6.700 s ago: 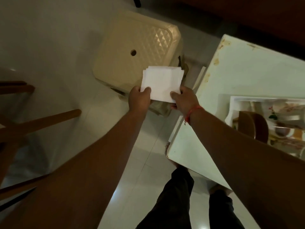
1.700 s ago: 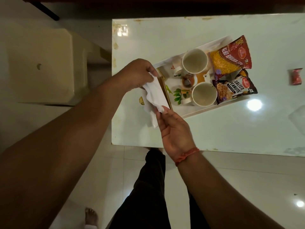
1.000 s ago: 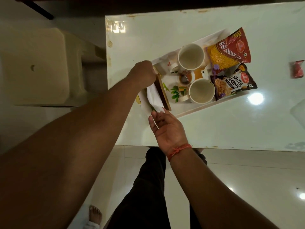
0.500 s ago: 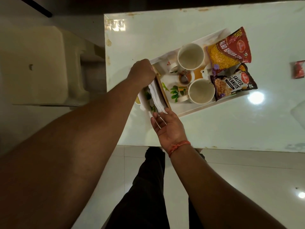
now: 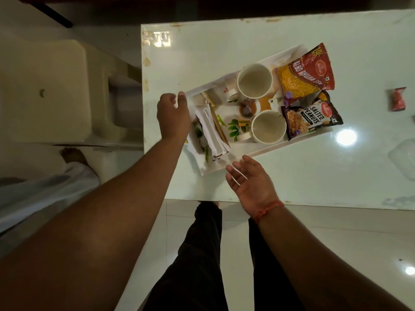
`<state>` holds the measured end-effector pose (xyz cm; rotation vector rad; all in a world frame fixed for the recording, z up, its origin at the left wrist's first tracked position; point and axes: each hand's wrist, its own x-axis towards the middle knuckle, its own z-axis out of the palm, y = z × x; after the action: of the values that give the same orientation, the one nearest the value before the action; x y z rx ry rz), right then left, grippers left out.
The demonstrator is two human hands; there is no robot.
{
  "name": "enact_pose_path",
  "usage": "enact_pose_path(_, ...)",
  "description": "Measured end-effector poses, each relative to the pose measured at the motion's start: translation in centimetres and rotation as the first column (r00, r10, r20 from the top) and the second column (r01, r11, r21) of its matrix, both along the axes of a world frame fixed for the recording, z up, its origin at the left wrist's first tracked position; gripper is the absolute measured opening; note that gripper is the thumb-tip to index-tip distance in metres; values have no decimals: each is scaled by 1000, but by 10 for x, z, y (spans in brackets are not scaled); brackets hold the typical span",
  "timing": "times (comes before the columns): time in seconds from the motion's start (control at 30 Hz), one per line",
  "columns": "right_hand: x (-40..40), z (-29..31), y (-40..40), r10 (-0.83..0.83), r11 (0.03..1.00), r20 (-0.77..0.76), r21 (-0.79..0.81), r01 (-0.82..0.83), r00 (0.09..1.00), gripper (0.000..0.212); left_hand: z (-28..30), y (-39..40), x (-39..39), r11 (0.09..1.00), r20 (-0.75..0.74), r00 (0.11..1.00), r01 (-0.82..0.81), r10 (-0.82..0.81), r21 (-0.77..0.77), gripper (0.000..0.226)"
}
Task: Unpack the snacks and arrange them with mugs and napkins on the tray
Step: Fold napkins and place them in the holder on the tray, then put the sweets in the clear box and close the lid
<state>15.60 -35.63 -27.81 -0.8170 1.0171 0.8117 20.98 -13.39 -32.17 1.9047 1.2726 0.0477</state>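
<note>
This looks like a room in a home, maybe a dining or living room. There is a white table (image 5: 292,176) with a shiny top and little rusty chips along its edges. On it sits a white tray (image 5: 265,151) with two mugs, one (image 5: 254,80) behind the other (image 5: 268,126), a stack of paper napkins (image 5: 211,131), a bag of salted peanuts (image 5: 312,118) and a red bag of aloo bhujia sev (image 5: 305,71). These are things a family sets out for tea. Beside the table stands a cream plastic stool (image 5: 51,90). The floor (image 5: 325,250) has big glossy tiles that shine with ceiling lights. A bare foot (image 5: 73,154) rests on the floor.
</note>
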Motion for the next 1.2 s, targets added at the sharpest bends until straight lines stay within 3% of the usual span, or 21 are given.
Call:
enact_pose_path(0.23,39,8,-88,361,931,133,-110,-348,923,24,4,-19,-49,977,-83,984,-165,155,-133,42)
enact_pose_path(0.5,160,10,-157,385,860,271,-451,-237,882,9,16,-41,-64,922,-216,962,-231,168,-311,49)
enact_pose_path(0.6,204,2,-161,557,723,309,-637,-267,770,6,16,-42,-59,887,-222,949,-294,225,-356,50)
enact_pose_path(0.7,233,-10,-152,726,575,285,-752,-324,626,20,13,-42,-54,860,-230,931,-354,284,-367,52)
enact_pose_path(0.83,254,-20,-132,830,468,145,-708,-529,539,51,10,-41,-47,814,-237,909,-413,343,-407,52)
enact_pose_path(0.93,259,-23,-121,824,503,124,-608,-614,553,69,8,-37,-46,745,-228,892,-452,391,-491,57)
enact_pose_path(1.07,262,-23,-112,753,592,112,-546,-593,648,79,8,-31,-44,688,-208,887,-453,413,-567,60)
enact_pose_path(1.2,262,-23,-115,725,622,104,-525,-581,681,81,14,-29,-36,653,-193,881,-452,431,-607,59)
